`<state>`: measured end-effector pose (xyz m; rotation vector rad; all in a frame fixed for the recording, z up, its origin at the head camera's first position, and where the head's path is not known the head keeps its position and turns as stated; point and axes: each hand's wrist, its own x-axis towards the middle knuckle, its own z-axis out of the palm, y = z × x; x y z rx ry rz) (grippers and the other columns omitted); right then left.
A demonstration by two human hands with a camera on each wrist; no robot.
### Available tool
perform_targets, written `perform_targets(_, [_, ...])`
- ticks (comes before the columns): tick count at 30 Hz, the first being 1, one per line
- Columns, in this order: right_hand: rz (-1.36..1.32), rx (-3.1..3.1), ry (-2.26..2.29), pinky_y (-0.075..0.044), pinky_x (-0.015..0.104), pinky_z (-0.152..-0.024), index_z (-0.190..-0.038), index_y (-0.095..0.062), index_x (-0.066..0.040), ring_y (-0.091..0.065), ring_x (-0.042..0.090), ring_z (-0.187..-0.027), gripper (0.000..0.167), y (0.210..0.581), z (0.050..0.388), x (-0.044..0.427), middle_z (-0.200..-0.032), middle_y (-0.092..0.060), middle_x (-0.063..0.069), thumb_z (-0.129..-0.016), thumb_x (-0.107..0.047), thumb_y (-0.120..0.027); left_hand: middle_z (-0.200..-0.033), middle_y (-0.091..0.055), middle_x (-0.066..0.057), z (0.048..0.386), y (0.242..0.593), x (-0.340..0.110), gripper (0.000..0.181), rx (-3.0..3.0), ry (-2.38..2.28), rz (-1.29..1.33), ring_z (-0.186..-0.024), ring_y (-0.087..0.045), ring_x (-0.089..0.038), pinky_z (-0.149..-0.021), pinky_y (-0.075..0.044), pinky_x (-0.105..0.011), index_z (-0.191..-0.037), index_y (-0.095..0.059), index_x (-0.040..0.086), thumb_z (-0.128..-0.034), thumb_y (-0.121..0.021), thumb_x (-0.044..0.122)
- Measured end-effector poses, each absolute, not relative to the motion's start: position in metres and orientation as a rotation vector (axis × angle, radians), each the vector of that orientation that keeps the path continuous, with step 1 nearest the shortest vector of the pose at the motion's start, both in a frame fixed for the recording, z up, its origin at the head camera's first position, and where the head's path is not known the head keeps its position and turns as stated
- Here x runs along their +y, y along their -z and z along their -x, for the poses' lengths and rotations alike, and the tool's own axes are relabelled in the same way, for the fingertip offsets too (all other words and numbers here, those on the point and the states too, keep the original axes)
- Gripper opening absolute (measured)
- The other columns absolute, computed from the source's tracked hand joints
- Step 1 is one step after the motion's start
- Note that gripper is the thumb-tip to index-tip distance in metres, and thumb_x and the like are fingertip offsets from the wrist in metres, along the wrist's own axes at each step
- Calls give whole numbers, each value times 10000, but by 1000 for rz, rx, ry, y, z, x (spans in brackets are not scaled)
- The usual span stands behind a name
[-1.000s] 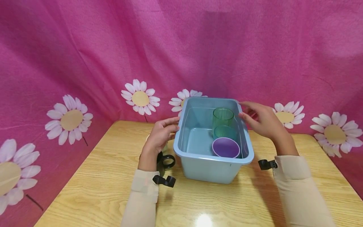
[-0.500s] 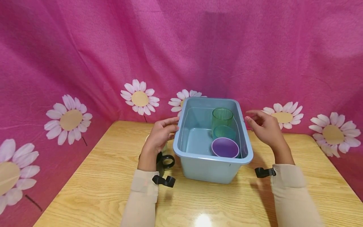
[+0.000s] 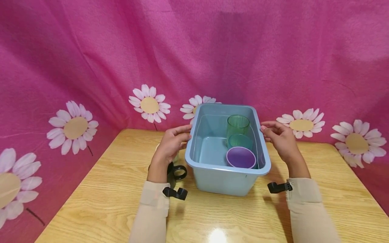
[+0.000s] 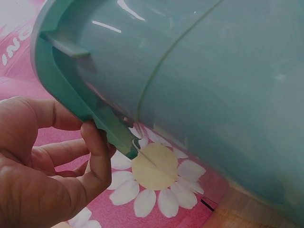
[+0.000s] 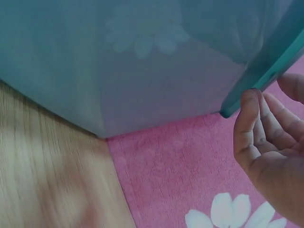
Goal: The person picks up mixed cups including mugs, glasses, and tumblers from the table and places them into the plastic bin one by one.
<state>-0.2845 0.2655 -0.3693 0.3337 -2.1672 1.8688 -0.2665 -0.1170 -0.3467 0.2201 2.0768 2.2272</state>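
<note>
A light blue plastic tub stands on the wooden table, with a green glass, a teal cup and a purple bowl-like cup along its right side. My left hand pinches the tub's left rim between thumb and finger. Close up in the left wrist view, those fingers curl under the rim's lip. On the opposite side, my right hand has its thumb and fingertips at the right rim; the right wrist view shows the fingers bent up against the lip.
A dark mug with a black handle stands left of the tub, partly behind my left wrist. Beside it, a pale object is mostly hidden by that hand. A pink flowered cloth hangs behind the table.
My right hand has come off the rim's far part, moved a little nearer to me, and touches the right rim again. The left hand and tub stay almost where they were.
</note>
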Motion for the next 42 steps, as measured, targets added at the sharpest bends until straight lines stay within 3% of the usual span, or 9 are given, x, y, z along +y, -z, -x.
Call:
perform_targets(6, [-360,-1989,-2173,-580,202,-687,-1156,-701,0,-711,73,-756,206,366,280,261,-878,-749,-14,-963,-72,-700,-1327,-627,-178,266,347,-115,441,2064,-2246,-221,-920,-649,-180,-816,-567,-325,-1390,-617,9,-949,-608,32])
perform_targets(14, [-300,-1985,-2255,-532,165,-635,-1169,-703,-18,-681,68,-729,208,360,274,261,-888,-750,-12,-963,-39,-686,-1308,-644,-155,265,344,-114,434,2091,-2227,-198,-938,-659,-192,-846,-577,-341,-1382,-629,26,-949,-605,43])
perform_targets(19, [-260,-2004,-2257,-531,167,-635,-1167,-704,-35,-680,73,-732,209,358,273,261,-899,-750,-12,-959,-58,-699,-1182,-659,-148,260,336,-116,394,2231,-2185,-132,-861,-637,-200,-788,-593,-302,-1360,-642,27,-974,-604,94])
perform_targets(22, [-243,-2021,-2235,-563,187,-682,-1182,-697,-22,-704,83,-766,232,357,273,262,-913,-751,-17,-956,-74,-709,-1145,-652,-140,255,331,-117,394,2423,-2121,-122,-861,-621,-240,-756,-592,-281,-1368,-636,38,-986,-608,132])
perform_targets(26, [-232,-2026,-2231,-580,212,-725,-1215,-678,14,-717,91,-799,266,357,273,261,-928,-756,-21,-961,-61,-696,-1243,-653,-91,248,325,-119,424,2701,-1937,-159,-921,-643,-285,-767,-591,-328,-1399,-618,73,-989,-622,180])
perform_targets(30, [-223,-2032,-2228,-578,210,-725,-1233,-661,37,-713,88,-798,291,356,273,260,-920,-758,-24,-960,-59,-693,-1337,-626,-113,246,321,-119,439,2885,-1761,-245,-737,-600,-255,-691,-548,-348,-1402,-613,50,-984,-619,182])
perform_targets(37, [-206,-2066,-2191,-583,212,-733,-1246,-652,41,-708,81,-806,311,357,275,259,-908,-747,-26,-959,-68,-698,-1242,-630,-159,242,315,-124,429,3120,-1456,-399,-863,-588,-266,-714,-553,-394,-1350,-641,-3,-948,-624,143])
perform_targets(42, [-217,-2081,-2165,-584,209,-729,-1273,-621,78,-708,73,-815,344,358,275,261,-914,-744,-34,-962,-56,-687,-1224,-625,-168,238,320,-131,436,3217,-1201,-497,-679,-549,-246,-613,-516,-378,-1344,-646,-9,-930,-608,124])
